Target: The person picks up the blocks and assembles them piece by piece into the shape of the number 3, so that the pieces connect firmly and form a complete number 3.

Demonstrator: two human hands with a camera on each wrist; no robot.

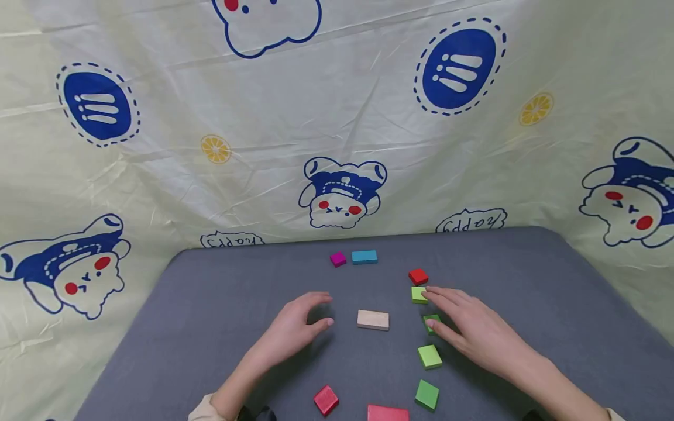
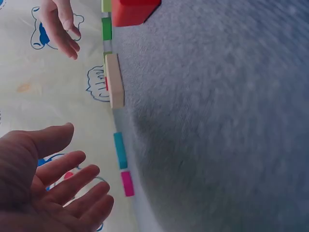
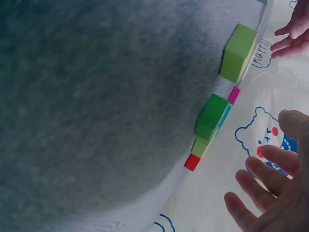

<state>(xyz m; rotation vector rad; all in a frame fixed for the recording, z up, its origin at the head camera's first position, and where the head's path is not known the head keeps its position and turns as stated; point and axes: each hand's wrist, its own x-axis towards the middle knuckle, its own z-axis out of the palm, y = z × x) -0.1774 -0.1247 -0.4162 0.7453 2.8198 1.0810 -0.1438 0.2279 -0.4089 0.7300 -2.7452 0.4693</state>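
My left hand (image 1: 295, 324) hovers over the table left of a pale wooden block (image 1: 373, 320), fingers spread and holding nothing. To the right, my right hand (image 1: 476, 327) is held above the table, its fingers apart and empty. In the head view its fingertips overlap a light green block (image 1: 419, 294) and a dark green block (image 1: 430, 324). Behind these lies a red block (image 1: 418, 276). Nearer to me on the same side are another light green block (image 1: 430, 356) and a green block (image 1: 427, 396). The left wrist view shows the left palm (image 2: 53, 188) with relaxed fingers.
A magenta block (image 1: 339, 259) and a blue block (image 1: 364, 257) lie near the far edge of the grey table (image 1: 237, 292). In front are a red cube (image 1: 326, 400) and a red oblong block (image 1: 388, 413). A printed curtain (image 1: 337, 117) hangs behind.
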